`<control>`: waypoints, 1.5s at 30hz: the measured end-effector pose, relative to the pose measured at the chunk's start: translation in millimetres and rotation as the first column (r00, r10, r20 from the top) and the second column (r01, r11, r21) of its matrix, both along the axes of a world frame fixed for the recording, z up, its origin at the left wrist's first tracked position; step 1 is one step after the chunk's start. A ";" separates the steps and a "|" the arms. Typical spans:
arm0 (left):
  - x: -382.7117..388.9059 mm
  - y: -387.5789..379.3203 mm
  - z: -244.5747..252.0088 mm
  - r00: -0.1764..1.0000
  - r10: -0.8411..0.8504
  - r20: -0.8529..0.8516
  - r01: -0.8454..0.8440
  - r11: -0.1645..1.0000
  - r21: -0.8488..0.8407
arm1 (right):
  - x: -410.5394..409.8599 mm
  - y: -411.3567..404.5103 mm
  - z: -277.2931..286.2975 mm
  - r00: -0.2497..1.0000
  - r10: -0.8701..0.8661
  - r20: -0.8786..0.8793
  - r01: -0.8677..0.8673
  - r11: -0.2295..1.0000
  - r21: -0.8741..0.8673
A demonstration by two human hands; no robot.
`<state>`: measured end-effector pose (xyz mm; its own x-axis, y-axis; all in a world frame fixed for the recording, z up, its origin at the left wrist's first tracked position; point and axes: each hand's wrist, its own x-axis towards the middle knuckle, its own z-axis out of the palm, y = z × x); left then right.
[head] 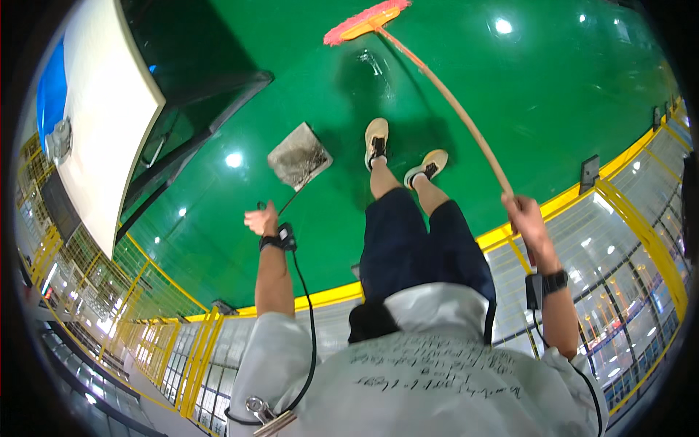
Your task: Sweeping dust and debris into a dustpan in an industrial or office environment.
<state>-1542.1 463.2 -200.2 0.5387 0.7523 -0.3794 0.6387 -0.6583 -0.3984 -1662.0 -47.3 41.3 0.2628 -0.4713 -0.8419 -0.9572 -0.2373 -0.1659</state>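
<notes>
My right hand [525, 218] is closed around the upper end of a long wooden handle [464, 117]. At its far end is a broom or mop head [371, 24] with an orange-yellow block and pink fringe, against the green floor. My left hand [263, 218] is curled around the top of a thin dark handle [289, 202]. That handle leads down to a grey dustpan [300, 155] with dark smudges on it, left of my feet. Whether the dustpan touches the floor, I cannot tell.
A white tabletop [109, 109] on a dark frame [218, 114] juts in at left, with a grey metal fitting [59, 141] by its edge. Yellow-framed mesh fencing [617, 229] runs close behind and to my right. The green floor [524, 93] looks glossy. Cables [310, 328] hang from both wrists.
</notes>
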 end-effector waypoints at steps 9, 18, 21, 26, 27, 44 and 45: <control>16.6 -1.9 -21.0 0.736 0.677 0.008 -0.397 0.440 -0.805 | -87.5 -6.2 -137.6 0.894 0.401 0.200 -0.224 0.786 -0.576; 66.4 -131.0 -7.1 0.996 -0.082 0.045 0.093 0.818 -0.568 | -222.0 -38.2 -119.7 0.983 0.016 -0.184 -0.074 0.948 -0.310; 91.2 -151.7 -3.2 0.849 -0.519 0.096 0.486 0.697 -0.527 | -277.4 -29.9 -99.8 0.982 0.014 -0.186 -0.107 0.862 -0.496; 86.4 -251.4 23.4 0.476 -0.877 0.069 0.768 0.376 -0.517 | -344.2 0.9 -74.8 0.986 -0.082 -0.148 0.003 0.883 -0.469; 87.1 -268.7 28.0 0.428 -0.901 0.074 0.791 0.333 -0.513 | -347.1 7.3 -73.3 0.986 -0.093 -0.137 0.020 0.886 -0.463; 94.2 -429.7 -12.6 0.244 -0.950 0.197 0.839 0.105 -0.533 | -201.9 52.7 -163.5 0.730 -0.682 0.049 0.683 0.730 -0.022; 96.6 -430.8 -16.8 0.280 -0.942 0.185 0.833 0.142 -0.535 | -198.7 53.1 -163.1 0.729 -0.685 0.012 0.685 0.729 0.008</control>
<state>-1445.5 32.4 -217.0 0.5958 -0.5157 -0.6157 -0.5596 -0.8164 0.1424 -1860.8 5.8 -121.9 -0.1188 -0.5254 -0.8425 -0.8574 0.4822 -0.1798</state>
